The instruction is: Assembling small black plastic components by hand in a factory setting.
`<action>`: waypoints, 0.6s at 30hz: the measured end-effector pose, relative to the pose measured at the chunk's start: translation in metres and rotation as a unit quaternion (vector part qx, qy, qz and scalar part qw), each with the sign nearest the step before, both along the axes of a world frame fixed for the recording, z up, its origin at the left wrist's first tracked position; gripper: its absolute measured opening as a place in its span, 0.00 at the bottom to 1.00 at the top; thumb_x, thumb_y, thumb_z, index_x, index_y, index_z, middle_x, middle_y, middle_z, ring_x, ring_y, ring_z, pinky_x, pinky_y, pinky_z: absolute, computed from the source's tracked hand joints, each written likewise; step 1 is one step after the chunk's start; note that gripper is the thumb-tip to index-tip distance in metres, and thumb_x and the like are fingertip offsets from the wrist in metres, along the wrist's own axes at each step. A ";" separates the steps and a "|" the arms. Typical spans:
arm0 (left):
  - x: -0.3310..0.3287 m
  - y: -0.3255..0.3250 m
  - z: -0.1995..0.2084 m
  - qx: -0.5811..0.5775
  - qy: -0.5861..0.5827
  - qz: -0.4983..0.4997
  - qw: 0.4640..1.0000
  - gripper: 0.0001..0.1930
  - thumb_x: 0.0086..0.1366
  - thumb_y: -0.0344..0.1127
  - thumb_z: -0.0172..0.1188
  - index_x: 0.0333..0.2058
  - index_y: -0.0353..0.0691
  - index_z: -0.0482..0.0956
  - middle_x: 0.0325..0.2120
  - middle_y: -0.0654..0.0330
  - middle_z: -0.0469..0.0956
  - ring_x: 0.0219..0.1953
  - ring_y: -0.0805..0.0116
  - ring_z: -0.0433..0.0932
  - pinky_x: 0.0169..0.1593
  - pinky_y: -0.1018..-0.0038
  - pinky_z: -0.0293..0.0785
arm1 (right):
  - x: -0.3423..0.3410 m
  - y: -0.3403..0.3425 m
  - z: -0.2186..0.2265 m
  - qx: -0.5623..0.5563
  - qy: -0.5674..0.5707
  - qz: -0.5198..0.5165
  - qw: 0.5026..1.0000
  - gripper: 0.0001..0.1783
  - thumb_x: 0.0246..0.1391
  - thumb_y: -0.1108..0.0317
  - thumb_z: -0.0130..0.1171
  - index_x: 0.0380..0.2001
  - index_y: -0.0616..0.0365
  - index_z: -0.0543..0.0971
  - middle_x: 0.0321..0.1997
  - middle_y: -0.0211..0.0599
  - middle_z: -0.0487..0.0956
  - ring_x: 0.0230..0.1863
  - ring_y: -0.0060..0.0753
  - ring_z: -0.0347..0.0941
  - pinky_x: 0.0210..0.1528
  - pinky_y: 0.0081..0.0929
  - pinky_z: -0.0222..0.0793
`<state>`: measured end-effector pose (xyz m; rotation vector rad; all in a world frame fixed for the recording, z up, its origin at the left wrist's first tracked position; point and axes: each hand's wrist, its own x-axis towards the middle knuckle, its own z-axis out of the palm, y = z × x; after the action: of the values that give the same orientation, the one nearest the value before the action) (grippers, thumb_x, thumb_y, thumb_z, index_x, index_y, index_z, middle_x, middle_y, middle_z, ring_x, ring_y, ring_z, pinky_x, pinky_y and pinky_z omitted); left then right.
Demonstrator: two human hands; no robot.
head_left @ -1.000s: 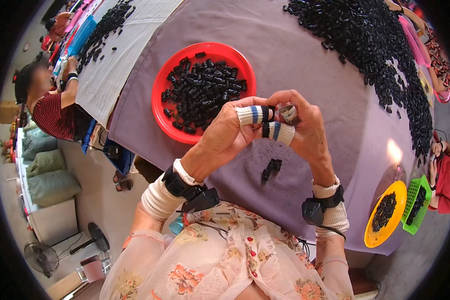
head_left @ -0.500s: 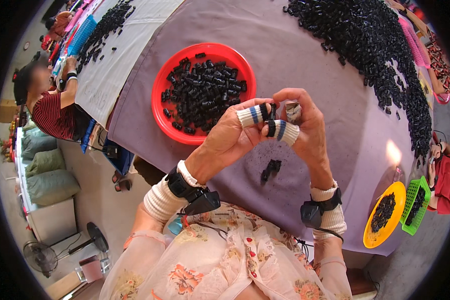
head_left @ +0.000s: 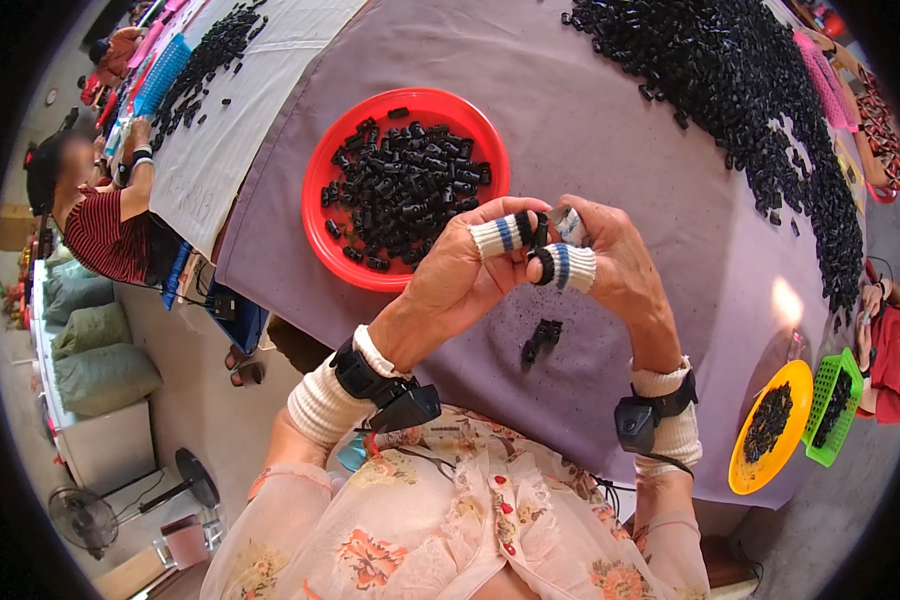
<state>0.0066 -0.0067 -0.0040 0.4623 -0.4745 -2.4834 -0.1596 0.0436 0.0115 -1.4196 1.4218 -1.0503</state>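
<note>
Head view: left hand (head_left: 457,268) pinches a small black plastic piece (head_left: 541,230), right hand (head_left: 622,255) curls snugly round a flat silvery strip (head_left: 570,227).

Black piece (head_left: 541,231) between both hands (head_left: 622,265)

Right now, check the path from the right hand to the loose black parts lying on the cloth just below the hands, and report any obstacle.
Nothing visible stands in the way: only purple cloth, flecked with dark specks, shows between the right hand and the loose black parts. The hand is occupied, though, with a pale object.
</note>
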 end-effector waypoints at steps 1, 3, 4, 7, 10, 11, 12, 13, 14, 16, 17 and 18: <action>0.000 0.000 0.000 0.003 0.000 0.002 1.000 0.15 0.62 0.31 0.52 0.47 0.33 0.67 0.35 0.60 0.75 0.34 0.74 0.76 0.31 0.83 0.78 | -0.001 0.000 -0.001 0.002 0.007 0.007 1.000 0.24 0.34 0.52 0.69 0.20 0.61 0.70 0.16 0.29 0.66 0.20 0.21 0.60 0.22 0.24 0.56; 0.000 0.000 0.000 0.006 0.006 0.001 1.000 0.15 0.62 0.30 0.51 0.47 0.33 0.67 0.35 0.60 0.75 0.34 0.74 0.76 0.31 0.83 0.78 | -0.001 -0.001 0.000 0.003 0.012 0.010 1.000 0.24 0.34 0.52 0.69 0.20 0.61 0.71 0.16 0.30 0.66 0.20 0.21 0.60 0.22 0.24 0.57; 0.000 0.000 0.000 0.009 0.011 0.002 1.000 0.15 0.62 0.30 0.51 0.47 0.33 0.67 0.35 0.60 0.75 0.34 0.74 0.76 0.30 0.83 0.78 | 0.000 -0.001 0.000 0.003 0.016 0.013 1.000 0.25 0.34 0.52 0.69 0.20 0.62 0.71 0.15 0.31 0.66 0.20 0.21 0.60 0.22 0.25 0.57; 0.001 0.000 0.000 0.003 -0.004 -0.005 1.000 0.15 0.62 0.30 0.51 0.47 0.33 0.67 0.36 0.61 0.74 0.34 0.75 0.76 0.30 0.84 0.78 | -0.001 -0.001 -0.002 0.012 0.021 0.021 0.999 0.25 0.34 0.51 0.69 0.21 0.62 0.72 0.15 0.30 0.66 0.20 0.21 0.61 0.22 0.25 0.58; 0.000 0.000 0.002 -0.002 -0.018 0.005 1.000 0.10 0.64 0.30 0.48 0.42 0.33 0.71 0.34 0.58 0.76 0.32 0.73 0.75 0.30 0.79 0.76 | 0.000 -0.002 -0.001 0.018 0.010 0.028 0.999 0.25 0.34 0.51 0.69 0.21 0.62 0.72 0.15 0.29 0.67 0.20 0.21 0.61 0.22 0.24 0.58; 0.000 0.000 0.001 -0.002 -0.018 0.006 1.000 0.10 0.64 0.30 0.48 0.42 0.33 0.71 0.34 0.58 0.76 0.32 0.73 0.75 0.30 0.79 0.76 | 0.000 -0.002 -0.001 0.018 0.010 0.028 0.999 0.25 0.34 0.51 0.69 0.21 0.62 0.72 0.15 0.29 0.67 0.20 0.21 0.61 0.22 0.24 0.58; 0.000 0.000 0.001 -0.006 -0.024 0.004 1.000 0.10 0.64 0.30 0.48 0.41 0.33 0.71 0.34 0.58 0.76 0.32 0.73 0.75 0.30 0.79 0.76 | -0.001 -0.002 -0.001 0.019 0.008 0.033 0.999 0.25 0.34 0.51 0.69 0.21 0.62 0.73 0.15 0.29 0.67 0.20 0.21 0.62 0.23 0.24 0.59; 0.000 0.000 0.001 -0.010 -0.029 0.002 1.000 0.10 0.64 0.30 0.48 0.41 0.33 0.71 0.34 0.58 0.76 0.33 0.74 0.75 0.30 0.80 0.75 | -0.001 -0.002 -0.001 0.020 0.007 0.038 0.999 0.24 0.34 0.51 0.69 0.22 0.62 0.73 0.15 0.29 0.67 0.20 0.22 0.62 0.23 0.24 0.59; 0.000 0.000 0.002 -0.010 -0.029 0.002 1.000 0.10 0.64 0.30 0.48 0.41 0.33 0.71 0.34 0.58 0.76 0.33 0.74 0.75 0.30 0.80 0.75 | -0.001 -0.001 -0.003 0.020 0.007 0.038 0.999 0.24 0.34 0.51 0.69 0.22 0.62 0.73 0.15 0.29 0.67 0.20 0.22 0.62 0.23 0.24 0.59; -0.001 0.001 0.002 -0.016 -0.045 0.009 0.999 0.09 0.64 0.30 0.49 0.41 0.33 0.72 0.34 0.58 0.76 0.32 0.74 0.75 0.29 0.81 0.75 | -0.001 -0.001 -0.006 0.008 -0.005 0.042 0.999 0.24 0.35 0.51 0.69 0.23 0.62 0.74 0.16 0.29 0.68 0.20 0.22 0.63 0.23 0.25 0.59; -0.001 0.001 0.002 -0.015 -0.045 0.009 0.999 0.09 0.64 0.30 0.49 0.41 0.33 0.72 0.34 0.58 0.76 0.32 0.74 0.75 0.29 0.81 0.75 | 0.000 0.000 -0.006 0.008 -0.005 0.042 0.999 0.24 0.35 0.51 0.69 0.23 0.62 0.74 0.16 0.29 0.68 0.20 0.22 0.63 0.23 0.25 0.59; 0.000 0.001 0.003 -0.024 -0.045 0.011 0.999 0.09 0.64 0.30 0.49 0.40 0.33 0.72 0.34 0.58 0.76 0.32 0.74 0.75 0.30 0.81 0.75 | 0.001 0.000 -0.005 0.007 -0.014 0.043 0.999 0.22 0.36 0.53 0.68 0.23 0.62 0.74 0.16 0.29 0.68 0.20 0.21 0.62 0.23 0.24 0.59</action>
<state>0.0062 -0.0059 -0.0014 0.5581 -0.5598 -2.4331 -0.1586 0.0433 0.0063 -1.4387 1.3340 -1.0004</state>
